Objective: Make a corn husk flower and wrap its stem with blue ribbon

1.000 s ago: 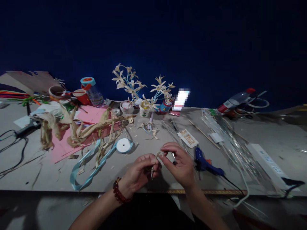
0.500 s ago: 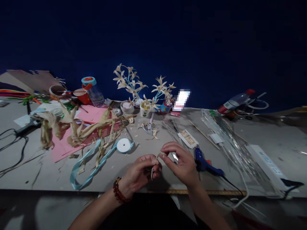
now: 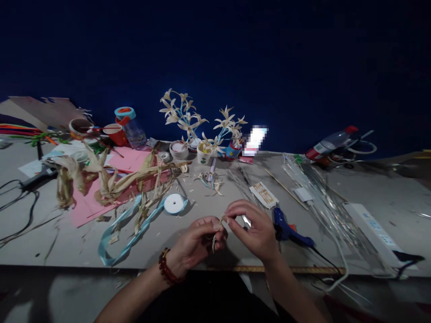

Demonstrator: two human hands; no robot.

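Note:
Between my two hands is a small piece of dried corn husk point(image 3: 214, 242), pale and thin. My left hand point(image 3: 198, 237), with a red bead bracelet point(image 3: 167, 269) at the wrist, pinches it between thumb and fingers. From the other side, thumb and index finger of my right hand point(image 3: 254, 229) close on its upper end. A blue glue gun point(image 3: 289, 231) lies just right of my right hand. Left of my hands are a ribbon spool point(image 3: 174, 204) and a loop of light blue ribbon point(image 3: 116, 246).
Dried corn husks point(image 3: 111, 184) lie over pink paper point(image 3: 85, 208) at the left. Husk flowers point(image 3: 183, 114) stand in small cups at the back. Wires point(image 3: 332, 206), a white power strip point(image 3: 372, 229) and a tilted bottle point(image 3: 330, 143) are at the right. A bamboo stick point(image 3: 286, 189) lies near the middle.

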